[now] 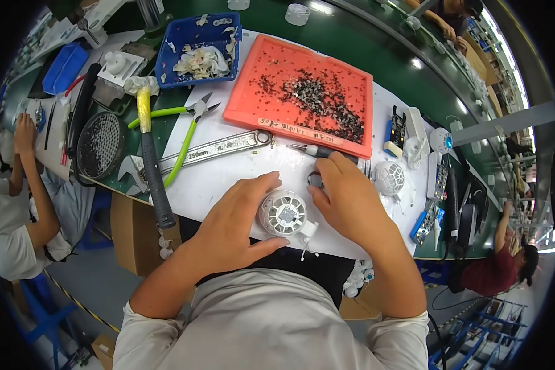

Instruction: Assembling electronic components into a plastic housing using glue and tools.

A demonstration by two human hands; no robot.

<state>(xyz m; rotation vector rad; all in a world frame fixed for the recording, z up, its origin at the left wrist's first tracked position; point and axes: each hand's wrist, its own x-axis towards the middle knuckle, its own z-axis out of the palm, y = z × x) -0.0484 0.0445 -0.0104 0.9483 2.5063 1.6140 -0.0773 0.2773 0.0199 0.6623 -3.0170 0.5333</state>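
Note:
My left hand (234, 219) curves round a white round device (282, 213) on the white sheet, thumb on its near side and fingers on its far left. The device's upper face has a ring of openings and a grey square in the centre. A small white tab with a short lead (309, 232) sticks out at its right. Just beyond it, my right hand (345, 194) pinches a small grey round piece (315, 179) between thumb and forefinger. A dark-handled tool with a thin metal tip (314, 150) lies beyond the right fingers, its far end partly hidden.
An orange-red tray (240, 105) of small screws lies ahead. On the left are a blue bin (162, 58), green-handled cutters (188, 132), an adjustable wrench (216, 150) and a hammer (154, 166). Another white dome (389, 178) and circuit boards (427, 223) are right. Other people work nearby.

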